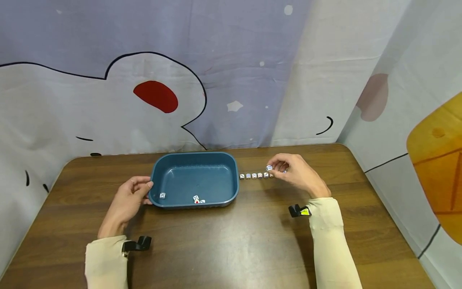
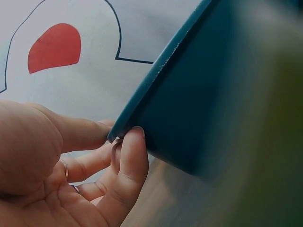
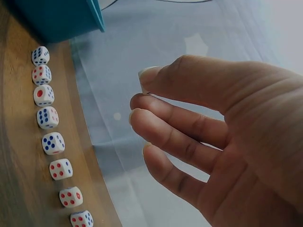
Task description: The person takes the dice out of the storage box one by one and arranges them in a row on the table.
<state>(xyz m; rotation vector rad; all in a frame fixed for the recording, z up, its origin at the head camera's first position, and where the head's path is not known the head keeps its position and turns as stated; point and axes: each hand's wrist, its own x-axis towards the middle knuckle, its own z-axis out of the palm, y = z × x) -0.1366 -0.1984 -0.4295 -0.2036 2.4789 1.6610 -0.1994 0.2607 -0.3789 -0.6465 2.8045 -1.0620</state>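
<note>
- Dice [image 1: 254, 176] all lie beyond the two pale sleeves, the left one [image 1: 106, 265] and the right one [image 1: 333, 237], which reach in from the near side over the brown wood-grain table [image 1: 213, 253].
- Black wrist mounts next: one at the left cuff [image 1: 138, 244], one at the right cuff [image 1: 299, 211], the latter with a yellow patch.
- Left hand [image 1: 124, 200]: fingers clamped on the left rim of the blue tray [image 1: 195, 180]. Left wrist view has one fingertip against the outer wall just below the rim. Ring visible on that hand.
- Loose dice in the tray, near side: a single one [image 1: 162, 195] toward the left end, plus a small cluster [image 1: 196, 198] right of it by the near wall. Cluster count unclear at this size.
- Tray stands upright on the table, left of the right hand [image 1: 297, 172]. Rest of its floor shows bare, far rim close to the table's back edge.
- Right hand: thumb and forefinger clamped on one die [image 1: 269, 167], held just above the row. Right wrist view mostly hides that die behind the thumb; other fingers bent, slight gaps between them.
- Row of dice [image 3: 47, 117]: closely spaced line running right from just beside the tray. Eight show in right wrist view, last one cut by the frame. White, red and blue pips. Head view: right end partly covered by the hand.
- Printed cloth [image 1: 245, 40] behind the table: purple and white, black outlines, red patch [image 1: 157, 96].
</note>
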